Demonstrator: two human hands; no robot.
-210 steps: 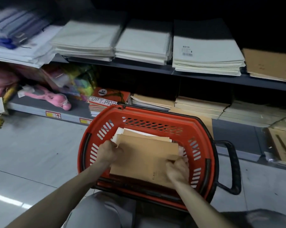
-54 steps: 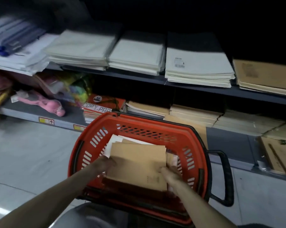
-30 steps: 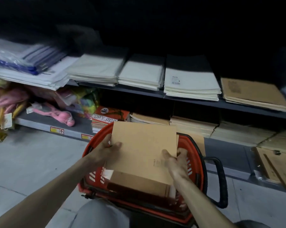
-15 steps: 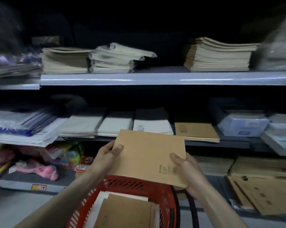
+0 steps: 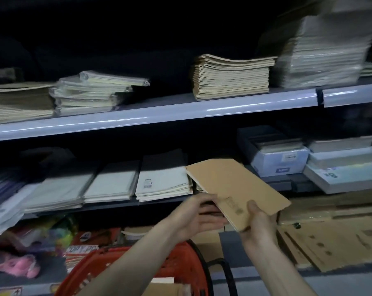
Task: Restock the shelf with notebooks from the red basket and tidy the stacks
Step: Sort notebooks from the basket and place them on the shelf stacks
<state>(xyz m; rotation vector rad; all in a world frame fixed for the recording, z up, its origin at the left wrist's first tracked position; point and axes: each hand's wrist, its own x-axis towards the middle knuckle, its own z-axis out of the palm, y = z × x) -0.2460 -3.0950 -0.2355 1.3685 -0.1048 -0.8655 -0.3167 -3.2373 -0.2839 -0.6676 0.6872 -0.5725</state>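
Notebook [image 5: 234, 189] — now nearer the middle shelf [image 5: 108, 206]

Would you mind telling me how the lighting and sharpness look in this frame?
Head view: dim overall, the background lost in black; glare streaks the upper shelf edge; motion blur smears the tall stack at top right; the brown notebooks are fairly sharp.

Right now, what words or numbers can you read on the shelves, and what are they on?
"OPY P": white letters, partly cut off, on the red paper pack.
Held brown card notebook: dark print near its lower edge, too blurred to read.
White notebook stack: small barcode label, too small to read.
White box: blue label, too blurred to read.
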